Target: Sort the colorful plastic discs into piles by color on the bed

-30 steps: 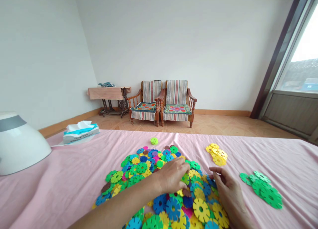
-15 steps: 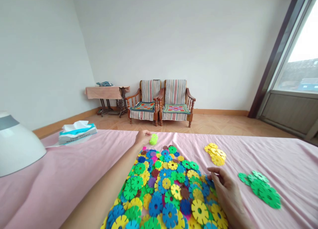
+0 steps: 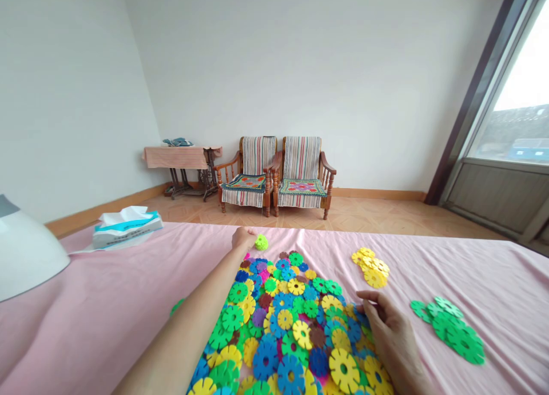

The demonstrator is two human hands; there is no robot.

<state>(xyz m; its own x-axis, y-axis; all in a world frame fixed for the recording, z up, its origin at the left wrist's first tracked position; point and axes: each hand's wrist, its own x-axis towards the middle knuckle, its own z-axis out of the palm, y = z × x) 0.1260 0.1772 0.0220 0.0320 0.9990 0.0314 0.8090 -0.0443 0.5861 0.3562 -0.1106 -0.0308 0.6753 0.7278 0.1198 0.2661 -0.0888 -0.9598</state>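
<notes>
A wide pile of plastic snowflake discs (image 3: pixel 284 319) in green, yellow, blue, purple and brown lies on the pink cloth. Beyond its far edge, my left hand (image 3: pixel 243 238) has its fingers curled beside a small lime-green cluster of discs (image 3: pixel 261 242). What those fingers hold, if anything, is hidden. My right hand (image 3: pixel 390 329) rests at the pile's right edge, index finger and thumb apart, with nothing visible between them. Yellow discs (image 3: pixel 372 267) lie grouped past this hand, and a group of green discs (image 3: pixel 452 326) spreads to its right.
Pink cloth (image 3: pixel 128 292) covers the surface. At left stand a tissue pack (image 3: pixel 128 229) and a white rounded object (image 3: pixel 30 252). One green disc (image 3: pixel 176 307) peeks out behind my left forearm. Two wooden armchairs (image 3: pixel 274 178) and a cloth-covered sewing table (image 3: pixel 180 158) stand beyond.
My left hand has shifted slightly left in view, its fingers more curled, and the lime-green cluster looks lower and flatter. A green disc now shows left of my forearm. The right hand stays put.
</notes>
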